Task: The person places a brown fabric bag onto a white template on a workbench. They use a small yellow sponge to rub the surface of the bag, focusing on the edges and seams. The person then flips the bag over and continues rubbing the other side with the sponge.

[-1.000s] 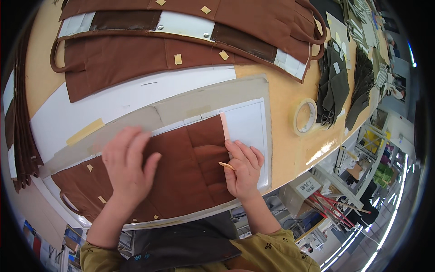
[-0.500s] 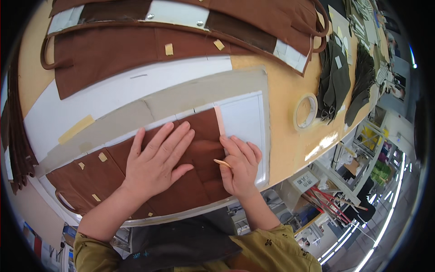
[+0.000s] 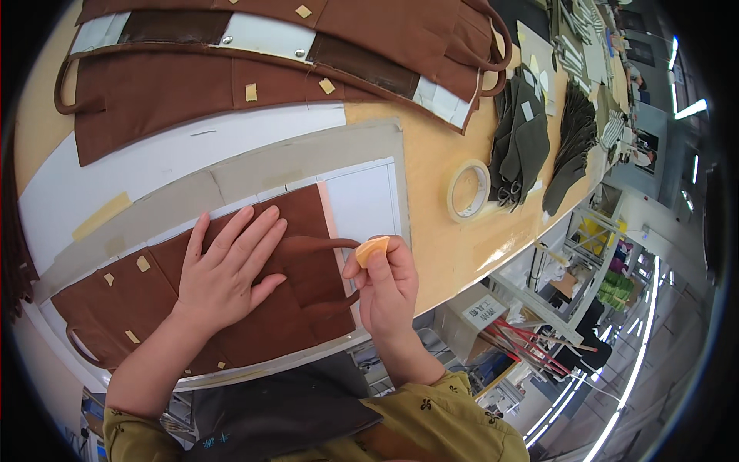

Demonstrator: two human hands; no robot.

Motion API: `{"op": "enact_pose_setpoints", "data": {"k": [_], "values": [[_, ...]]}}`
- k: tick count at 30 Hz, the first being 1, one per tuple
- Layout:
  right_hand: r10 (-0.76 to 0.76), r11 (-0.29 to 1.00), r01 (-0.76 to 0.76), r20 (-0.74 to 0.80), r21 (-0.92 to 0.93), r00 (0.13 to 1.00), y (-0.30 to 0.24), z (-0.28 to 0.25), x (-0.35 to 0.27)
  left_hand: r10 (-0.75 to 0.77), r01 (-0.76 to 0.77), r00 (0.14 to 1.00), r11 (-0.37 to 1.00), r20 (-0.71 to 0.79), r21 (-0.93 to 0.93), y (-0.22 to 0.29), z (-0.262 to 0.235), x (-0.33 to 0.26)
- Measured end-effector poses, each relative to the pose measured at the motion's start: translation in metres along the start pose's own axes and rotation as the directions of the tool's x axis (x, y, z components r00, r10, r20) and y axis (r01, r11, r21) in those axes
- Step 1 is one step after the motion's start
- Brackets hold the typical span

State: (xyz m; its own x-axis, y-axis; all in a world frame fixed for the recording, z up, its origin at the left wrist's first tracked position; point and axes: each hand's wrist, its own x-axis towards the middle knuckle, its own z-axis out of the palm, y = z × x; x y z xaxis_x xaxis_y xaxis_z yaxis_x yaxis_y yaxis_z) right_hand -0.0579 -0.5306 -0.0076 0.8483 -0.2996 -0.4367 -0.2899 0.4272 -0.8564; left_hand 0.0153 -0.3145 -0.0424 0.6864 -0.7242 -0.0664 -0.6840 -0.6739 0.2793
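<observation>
At the near edge of the desk (image 3: 439, 192), your left hand (image 3: 227, 273) lies flat, fingers spread wide, palm pressing on a brown fabric piece (image 3: 308, 223). It grips nothing. Your right hand (image 3: 389, 289) sits just beside it toward the right, pinching a small orange chip of chalk (image 3: 372, 249) between thumb and fingers, held at the fabric's right edge. A brown strap loop (image 3: 319, 245) curves out from under your left fingers toward the chalk.

That fabric piece rests on a grey template board (image 3: 308, 150), with a white panel (image 3: 360, 204) showing just right of the fabric. Small tan tape tabs (image 3: 142, 263) dot the fabric near the left end; another strap loop (image 3: 77, 350) shows at the near left corner.

Farther in, a long white sheet (image 3: 154, 162) runs across the desk's middle, a yellowish strip (image 3: 101, 215) on its left part. Toward the right edge, a roll of tape (image 3: 468, 189) lies flat on bare wood.

Along the far edge, larger brown fabric pieces (image 3: 177, 85) with white panels and loop handles lie stacked. At the far right corner, dark green fabric pieces (image 3: 523, 131) are piled, just beyond the tape roll.
</observation>
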Motion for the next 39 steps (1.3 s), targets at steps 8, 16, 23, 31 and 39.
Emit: {"op": "enact_pose_setpoints", "data": {"k": [8,16,23,31,39], "values": [[0.155,0.913,-0.186,0.113,0.364,0.981,0.003,0.008,-0.001,-0.007,0.005,0.999,0.998,-0.040,-0.056,0.000,0.001,-0.002],[0.159,0.925,-0.165,0.045,0.343,0.986,0.002,0.025,-0.010,0.015,-0.023,0.996,0.994,-0.083,-0.103,-0.001,0.003,0.000],[-0.140,0.894,0.122,-0.011,-0.432,0.990,0.007,0.020,0.003,0.000,-0.006,0.998,0.995,-0.058,-0.103,-0.002,0.000,0.000],[-0.291,0.659,0.289,0.118,-0.695,0.949,0.005,0.027,0.035,-0.022,0.020,0.999,0.996,-0.024,-0.086,-0.002,0.002,-0.004],[-0.332,0.553,0.382,0.225,-0.741,0.916,0.018,0.037,0.058,-0.020,0.016,0.999,0.997,-0.049,-0.071,-0.001,0.006,-0.004]]}}
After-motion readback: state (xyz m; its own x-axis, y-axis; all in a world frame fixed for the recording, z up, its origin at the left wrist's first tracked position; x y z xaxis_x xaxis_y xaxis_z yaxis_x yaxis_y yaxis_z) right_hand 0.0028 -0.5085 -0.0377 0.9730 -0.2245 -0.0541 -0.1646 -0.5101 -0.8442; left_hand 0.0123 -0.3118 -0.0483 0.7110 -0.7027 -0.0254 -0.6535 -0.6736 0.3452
